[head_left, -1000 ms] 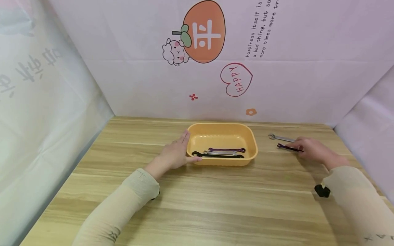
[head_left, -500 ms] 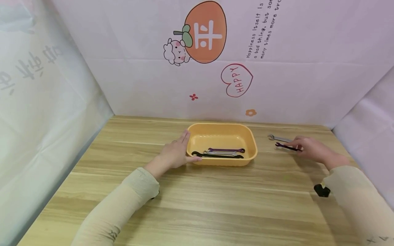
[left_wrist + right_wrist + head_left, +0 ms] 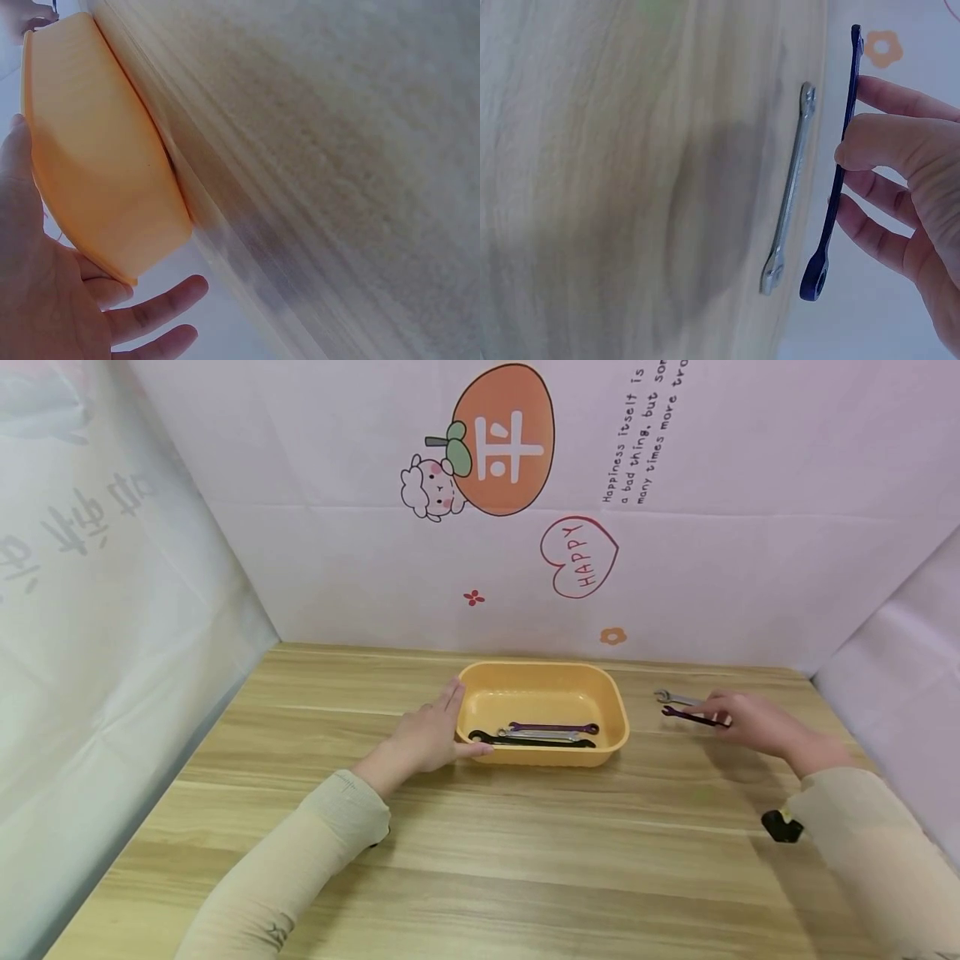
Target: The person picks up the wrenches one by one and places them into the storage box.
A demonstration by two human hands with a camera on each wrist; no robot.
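My right hand point(image 3: 757, 722) pinches a dark purple combination wrench point(image 3: 693, 717) between thumb and fingers. In the right wrist view this wrench point(image 3: 831, 210) is raised off the table, its ring end lowest. Beyond it a silver wrench point(image 3: 789, 191) lies on the wood, partly covered by the hand in the head view. My left hand point(image 3: 423, 737) rests at the left end of a yellow plastic tub point(image 3: 540, 757), thumb over the near rim, fingers straight along the side. Inside lie a purple wrench point(image 3: 555, 727), a silver wrench point(image 3: 543, 735) and a black wrench point(image 3: 528, 742), side by side.
The wood-grain table point(image 3: 480, 860) ends at a printed white backdrop point(image 3: 360, 568) behind the tub. White sheets also hang at the left point(image 3: 150, 610) and right. A black wrist device point(image 3: 782, 827) sits under the right sleeve.
My right hand has shifted slightly left with the purple wrench, which now reaches nearer the tub. The left hand, the tub and the wrenches in it have stayed put.
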